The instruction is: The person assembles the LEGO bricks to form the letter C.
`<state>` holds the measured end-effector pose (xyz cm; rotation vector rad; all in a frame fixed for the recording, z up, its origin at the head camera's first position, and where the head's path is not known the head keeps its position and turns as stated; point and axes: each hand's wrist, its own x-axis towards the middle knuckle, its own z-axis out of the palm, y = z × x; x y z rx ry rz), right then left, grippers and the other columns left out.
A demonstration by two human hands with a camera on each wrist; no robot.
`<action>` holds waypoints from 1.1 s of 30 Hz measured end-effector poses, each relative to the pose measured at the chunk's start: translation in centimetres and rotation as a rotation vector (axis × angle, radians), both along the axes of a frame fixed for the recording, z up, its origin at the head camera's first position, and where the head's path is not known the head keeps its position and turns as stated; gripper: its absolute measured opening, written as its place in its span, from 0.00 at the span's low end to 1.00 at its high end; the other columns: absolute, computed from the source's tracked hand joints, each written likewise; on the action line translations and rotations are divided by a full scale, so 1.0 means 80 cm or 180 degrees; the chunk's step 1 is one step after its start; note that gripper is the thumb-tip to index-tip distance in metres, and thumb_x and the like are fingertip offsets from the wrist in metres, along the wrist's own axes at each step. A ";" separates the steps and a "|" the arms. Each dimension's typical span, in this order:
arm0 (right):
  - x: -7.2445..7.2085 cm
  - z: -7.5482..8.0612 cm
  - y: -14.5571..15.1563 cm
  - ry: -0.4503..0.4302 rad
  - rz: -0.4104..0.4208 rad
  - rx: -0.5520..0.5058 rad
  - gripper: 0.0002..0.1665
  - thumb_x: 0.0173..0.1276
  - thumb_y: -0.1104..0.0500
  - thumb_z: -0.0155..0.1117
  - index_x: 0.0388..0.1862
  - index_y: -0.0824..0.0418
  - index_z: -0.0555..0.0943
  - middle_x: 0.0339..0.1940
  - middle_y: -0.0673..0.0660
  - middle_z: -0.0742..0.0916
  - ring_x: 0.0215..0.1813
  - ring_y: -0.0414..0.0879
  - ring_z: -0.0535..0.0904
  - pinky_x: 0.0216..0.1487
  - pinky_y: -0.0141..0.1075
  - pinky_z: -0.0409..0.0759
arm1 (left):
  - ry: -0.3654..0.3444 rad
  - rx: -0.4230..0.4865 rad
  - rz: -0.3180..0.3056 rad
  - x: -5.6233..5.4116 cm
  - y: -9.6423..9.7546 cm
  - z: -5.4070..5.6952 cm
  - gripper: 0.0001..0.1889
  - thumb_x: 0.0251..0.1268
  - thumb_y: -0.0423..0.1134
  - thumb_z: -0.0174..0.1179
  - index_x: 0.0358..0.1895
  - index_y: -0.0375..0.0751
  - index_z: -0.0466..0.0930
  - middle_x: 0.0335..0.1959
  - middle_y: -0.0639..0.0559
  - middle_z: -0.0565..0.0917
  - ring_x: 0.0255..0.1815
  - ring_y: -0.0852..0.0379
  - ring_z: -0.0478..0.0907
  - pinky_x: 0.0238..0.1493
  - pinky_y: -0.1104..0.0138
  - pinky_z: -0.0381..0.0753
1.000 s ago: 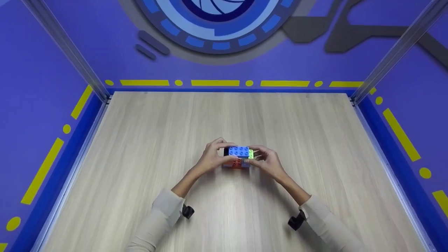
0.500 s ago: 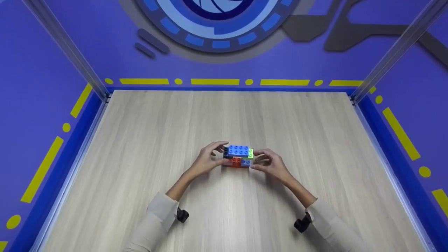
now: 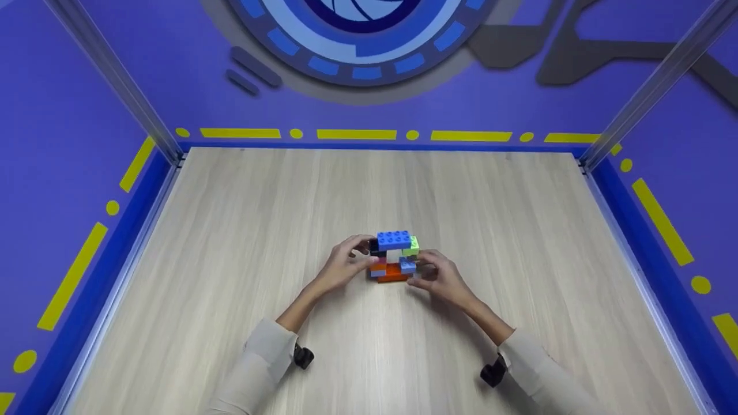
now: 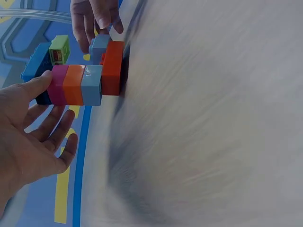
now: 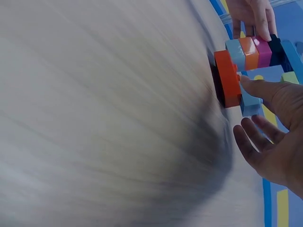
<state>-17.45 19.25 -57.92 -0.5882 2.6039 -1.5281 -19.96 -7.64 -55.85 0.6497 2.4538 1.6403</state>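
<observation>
A hollow frame of toy building bricks stands in the middle of the head view. A long red brick (image 5: 226, 78) forms its base. Its left column stacks a light blue brick (image 4: 91, 86), an orange brick (image 4: 75, 86), a magenta brick (image 4: 57, 86) and a black brick. Across the top lies a blue brick (image 3: 394, 239), with a lime green brick (image 3: 411, 246) under its right end. Lower right, a light blue brick (image 3: 407, 265) sits on the base. My left hand (image 3: 339, 270) pinches the left column, thumb against the magenta brick. My right hand (image 3: 447, 279) hovers beside the lower right, fingers loosely spread.
The wooden tabletop (image 3: 259, 207) is bounded by purple-blue panels (image 3: 369, 115) with yellow dashes and metal corner posts (image 3: 651, 80). A black wrist camera (image 3: 304, 357) sits at the left cuff, another wrist camera (image 3: 493, 372) at the right cuff.
The brick frame has tilted, so the opening between its blue top and red base now shows. My hands have moved from the top brick down to its sides, the right one loosening.
</observation>
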 end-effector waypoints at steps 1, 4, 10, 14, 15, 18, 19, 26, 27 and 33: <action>0.000 -0.001 -0.001 0.0013 -0.0007 0.0020 0.27 0.53 0.62 0.76 0.54 0.60 0.80 0.55 0.58 0.80 0.52 0.53 0.81 0.53 0.46 0.81 | -0.0021 0.0022 0.0010 0.000 0.001 0.000 0.24 0.64 0.45 0.62 0.63 0.45 0.72 0.49 0.46 0.80 0.51 0.44 0.76 0.51 0.53 0.75; 0.002 -0.002 -0.006 0.0045 -0.0062 0.0094 0.27 0.52 0.62 0.77 0.52 0.59 0.80 0.55 0.56 0.79 0.50 0.50 0.79 0.51 0.44 0.81 | -0.0046 0.0080 0.0040 -0.002 0.004 -0.002 0.25 0.65 0.45 0.61 0.65 0.47 0.70 0.47 0.45 0.80 0.49 0.46 0.77 0.49 0.55 0.76; 0.004 -0.003 -0.011 0.0185 -0.0084 0.0191 0.28 0.49 0.62 0.79 0.51 0.58 0.81 0.55 0.55 0.78 0.46 0.51 0.76 0.43 0.42 0.81 | 0.0011 0.0086 0.0126 -0.003 0.007 -0.009 0.25 0.67 0.44 0.59 0.66 0.47 0.68 0.44 0.44 0.80 0.44 0.52 0.77 0.48 0.57 0.77; 0.005 -0.006 -0.013 0.0184 -0.0056 0.0231 0.28 0.49 0.61 0.78 0.51 0.57 0.81 0.52 0.53 0.78 0.43 0.50 0.76 0.40 0.38 0.80 | 0.0055 0.0022 0.0145 -0.003 0.008 -0.016 0.23 0.70 0.44 0.57 0.66 0.45 0.66 0.42 0.44 0.80 0.43 0.52 0.78 0.50 0.59 0.78; 0.006 -0.006 -0.013 0.0177 -0.0046 0.0242 0.27 0.50 0.60 0.78 0.51 0.57 0.81 0.51 0.53 0.79 0.43 0.50 0.76 0.39 0.37 0.79 | 0.0048 0.0014 0.0136 -0.004 0.008 -0.018 0.23 0.70 0.44 0.56 0.65 0.45 0.67 0.43 0.43 0.80 0.44 0.52 0.78 0.50 0.60 0.78; 0.008 -0.009 -0.013 0.0163 -0.0040 0.0290 0.27 0.51 0.59 0.77 0.52 0.57 0.80 0.50 0.52 0.79 0.41 0.51 0.76 0.38 0.34 0.77 | 0.0038 -0.0019 0.0087 -0.004 0.006 -0.021 0.21 0.71 0.44 0.55 0.64 0.44 0.67 0.44 0.43 0.81 0.44 0.52 0.79 0.50 0.61 0.79; 0.009 -0.009 -0.013 0.0175 -0.0036 0.0298 0.28 0.52 0.59 0.77 0.53 0.57 0.80 0.49 0.52 0.79 0.40 0.51 0.76 0.37 0.34 0.77 | 0.0041 -0.0025 0.0055 -0.005 0.005 -0.022 0.21 0.71 0.43 0.55 0.64 0.44 0.67 0.44 0.43 0.81 0.44 0.51 0.79 0.50 0.61 0.79; 0.013 -0.010 -0.014 0.0157 -0.0079 0.0345 0.28 0.52 0.56 0.77 0.53 0.57 0.80 0.46 0.50 0.80 0.39 0.50 0.77 0.37 0.32 0.76 | -0.0189 -0.0193 -0.0300 -0.007 -0.004 -0.021 0.41 0.53 0.43 0.72 0.70 0.47 0.61 0.50 0.42 0.79 0.48 0.45 0.78 0.47 0.54 0.78; 0.014 -0.010 -0.014 0.0142 -0.0086 0.0353 0.28 0.52 0.56 0.77 0.53 0.57 0.80 0.46 0.50 0.80 0.39 0.50 0.76 0.37 0.32 0.76 | -0.0226 -0.0220 -0.0359 -0.008 -0.005 -0.021 0.45 0.50 0.42 0.74 0.71 0.47 0.59 0.51 0.41 0.78 0.49 0.43 0.77 0.49 0.53 0.78; 0.016 -0.009 -0.015 0.0110 -0.0075 0.0415 0.28 0.54 0.56 0.76 0.54 0.56 0.80 0.46 0.49 0.82 0.39 0.48 0.77 0.39 0.35 0.78 | -0.0361 -0.0264 -0.0508 -0.005 -0.009 -0.019 0.52 0.46 0.38 0.76 0.75 0.48 0.53 0.55 0.40 0.74 0.52 0.41 0.75 0.53 0.49 0.75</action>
